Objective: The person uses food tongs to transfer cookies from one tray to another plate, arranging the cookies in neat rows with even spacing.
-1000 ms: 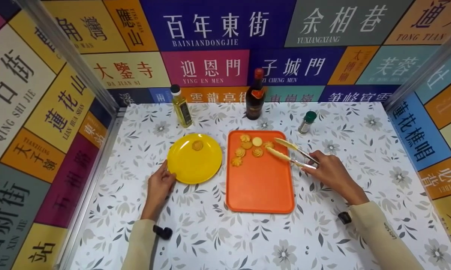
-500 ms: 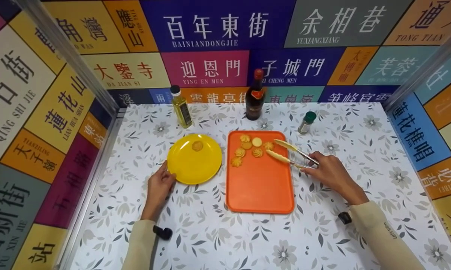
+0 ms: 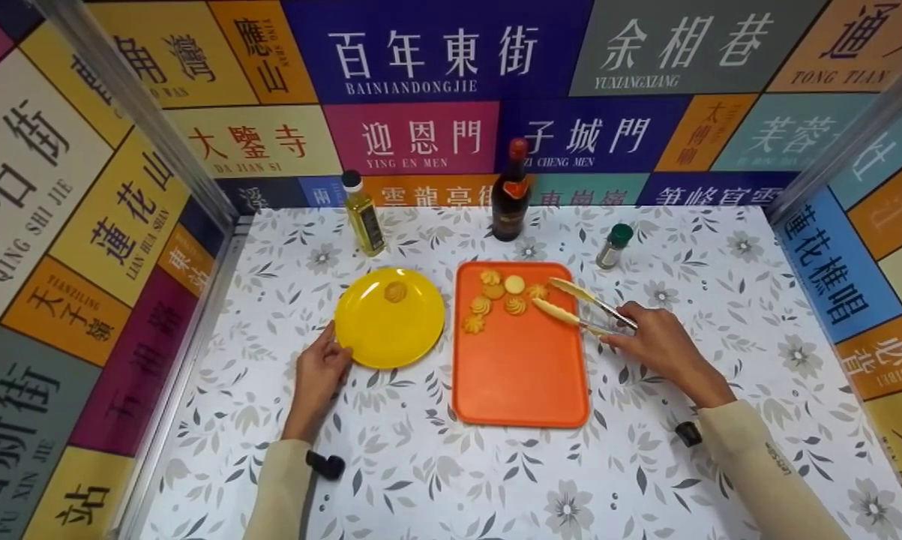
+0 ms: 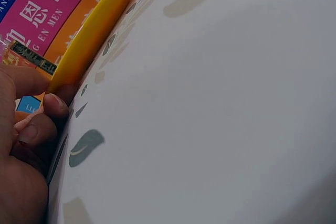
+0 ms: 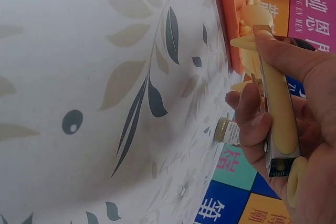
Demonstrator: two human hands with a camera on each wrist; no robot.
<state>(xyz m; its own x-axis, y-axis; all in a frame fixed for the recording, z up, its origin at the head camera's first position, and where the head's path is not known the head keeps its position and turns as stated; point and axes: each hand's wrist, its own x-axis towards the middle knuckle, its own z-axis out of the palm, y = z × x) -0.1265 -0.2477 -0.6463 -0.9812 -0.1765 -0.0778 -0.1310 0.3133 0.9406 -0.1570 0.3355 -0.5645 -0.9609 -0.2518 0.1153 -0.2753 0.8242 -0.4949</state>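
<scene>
My left hand (image 3: pixel 322 360) pinches the near-left rim of a yellow plate (image 3: pixel 387 337), thumb and fingers on its edge in the left wrist view. One swirled cookie (image 3: pixel 395 292) lies near the plate's far side. My right hand (image 3: pixel 657 334) grips a pair of tongs (image 3: pixel 597 304) with cream-coloured tips and metal arms. The tongs' tips are spread apart over the right rim of an orange tray (image 3: pixel 522 375), right at a cookie (image 3: pixel 538 291). Several more cookies (image 3: pixel 515 304) lie in the tray's far part. In the right wrist view, fingers and thumb wrap round the tongs' handle (image 5: pixel 281 108).
Behind the plate stands an oil bottle (image 3: pixel 364 221) with a black cap. A dark bottle (image 3: pixel 510 199) with a red top is behind the tray. To its right is a small green-capped jar (image 3: pixel 614 246). Sign-covered walls enclose the flower-patterned table (image 3: pixel 421 480).
</scene>
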